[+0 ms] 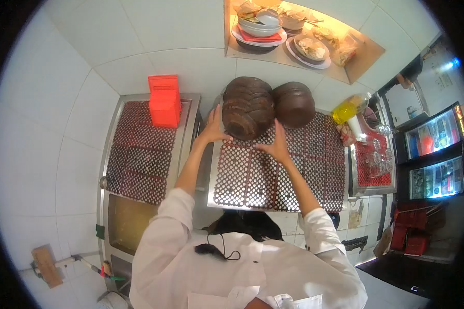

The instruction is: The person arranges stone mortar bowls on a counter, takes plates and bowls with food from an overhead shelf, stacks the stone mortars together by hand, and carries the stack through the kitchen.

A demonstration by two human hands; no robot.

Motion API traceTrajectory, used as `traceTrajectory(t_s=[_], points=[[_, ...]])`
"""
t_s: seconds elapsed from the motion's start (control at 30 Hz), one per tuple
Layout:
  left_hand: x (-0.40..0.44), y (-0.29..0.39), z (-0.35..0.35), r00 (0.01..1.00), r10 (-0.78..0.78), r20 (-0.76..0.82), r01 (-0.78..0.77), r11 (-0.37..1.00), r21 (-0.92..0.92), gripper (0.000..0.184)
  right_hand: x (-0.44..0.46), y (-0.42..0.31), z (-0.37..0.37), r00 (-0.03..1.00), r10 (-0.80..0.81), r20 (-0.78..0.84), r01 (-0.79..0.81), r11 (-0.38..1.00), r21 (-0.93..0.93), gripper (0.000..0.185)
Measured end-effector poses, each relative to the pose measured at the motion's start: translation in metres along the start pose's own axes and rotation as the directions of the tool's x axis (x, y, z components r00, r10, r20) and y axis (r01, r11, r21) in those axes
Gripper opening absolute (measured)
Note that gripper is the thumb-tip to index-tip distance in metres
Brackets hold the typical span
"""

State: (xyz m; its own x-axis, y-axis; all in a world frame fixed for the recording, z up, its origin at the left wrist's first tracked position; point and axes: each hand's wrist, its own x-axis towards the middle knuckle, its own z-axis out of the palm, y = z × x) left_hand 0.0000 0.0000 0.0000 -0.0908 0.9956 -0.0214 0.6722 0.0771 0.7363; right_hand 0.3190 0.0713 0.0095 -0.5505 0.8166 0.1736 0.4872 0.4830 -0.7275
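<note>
Just dark brown stacked bowls (248, 108).

Dark gloss beside bright metal

We see rough, scuffed brown surfaces on the stacked bowls (248, 108), a smoother, semi-glossy brown on the neighbouring bowl (294, 105), glossy tiles (185, 26), perforated, rubbery-looking mats (278, 175), shiny metal counter edging (209, 200) and matt white sleeve cloth (176, 210).

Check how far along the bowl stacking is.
Looks done: dark bowls piled as a bigger stack and a smaller stack, side by side toward the back of the mat.
In hand: left hand and right hand spread around the bigger stack; firm grip unclear.
Left, probably: finishing with that stack, hands not withdrawn yet. Can't tell whether the dishes in the wall opening count.
</note>
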Motion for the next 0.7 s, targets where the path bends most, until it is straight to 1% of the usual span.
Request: traceTrajectory(t_s=[0.07,0.1,0.13,0.17,0.27,0.37,0.47,0.57,0.6,0.67,0.7], points=[[0.002,-0.007,0.020,0.998,0.050,-0.028,-0.051,0.999,-0.020,0.157,0.009,0.000,-0.003,0.991,-0.048,-0.127,0.038,0.996,-0.078,0.146],[0.045,-0.028,0.012,0.998,0.034,-0.047,-0.038,0.996,-0.078,0.158,0.061,0.011,0.018,0.988,-0.041,-0.146,0.038,0.999,-0.022,0.146],[0.054,-0.027,0.024,0.997,0.021,-0.069,-0.032,0.987,-0.160,0.158,0.070,0.013,0.026,0.987,-0.031,-0.158,0.033,0.999,0.011,0.146],[0.059,-0.027,0.034,0.996,0.005,-0.087,-0.026,0.970,-0.240,0.159,0.074,0.014,0.030,0.985,-0.018,-0.170,0.026,0.999,0.044,0.146],[0.043,-0.021,0.044,0.991,-0.063,-0.116,0.017,0.934,-0.357,0.151,0.062,0.001,0.019,0.982,0.066,-0.178,-0.059,0.997,0.046,0.138],[0.027,-0.021,0.048,0.993,-0.048,-0.105,0.011,0.946,-0.325,0.133,0.054,0.004,0.013,0.995,0.077,-0.061,-0.077,0.997,0.006,0.129],[0.010,0.002,0.045,0.996,-0.057,-0.071,0.024,0.915,-0.403,0.118,0.049,0.015,0.007,1.000,0.002,-0.005,-0.002,0.999,0.043,0.120],[0.004,0.012,0.048,0.987,-0.022,-0.159,-0.038,0.930,-0.365,0.109,0.056,0.026,0.001,0.993,-0.117,-0.027,0.119,0.990,0.079,0.114],[0.004,0.014,0.046,0.990,-0.040,-0.132,-0.009,0.938,-0.347,0.106,0.059,0.030,-0.001,0.986,-0.161,-0.045,0.164,0.984,0.068,0.106],[0.002,0.020,0.042,0.993,-0.079,-0.088,0.048,0.950,-0.309,0.101,0.059,0.037,-0.006,0.986,-0.154,0.061,0.148,0.984,0.101,0.100],[0.000,0.028,0.041,0.992,-0.095,-0.089,0.061,0.943,-0.329,0.098,0.059,0.037,-0.008,0.982,-0.156,0.109,0.143,0.983,0.117,0.097]])
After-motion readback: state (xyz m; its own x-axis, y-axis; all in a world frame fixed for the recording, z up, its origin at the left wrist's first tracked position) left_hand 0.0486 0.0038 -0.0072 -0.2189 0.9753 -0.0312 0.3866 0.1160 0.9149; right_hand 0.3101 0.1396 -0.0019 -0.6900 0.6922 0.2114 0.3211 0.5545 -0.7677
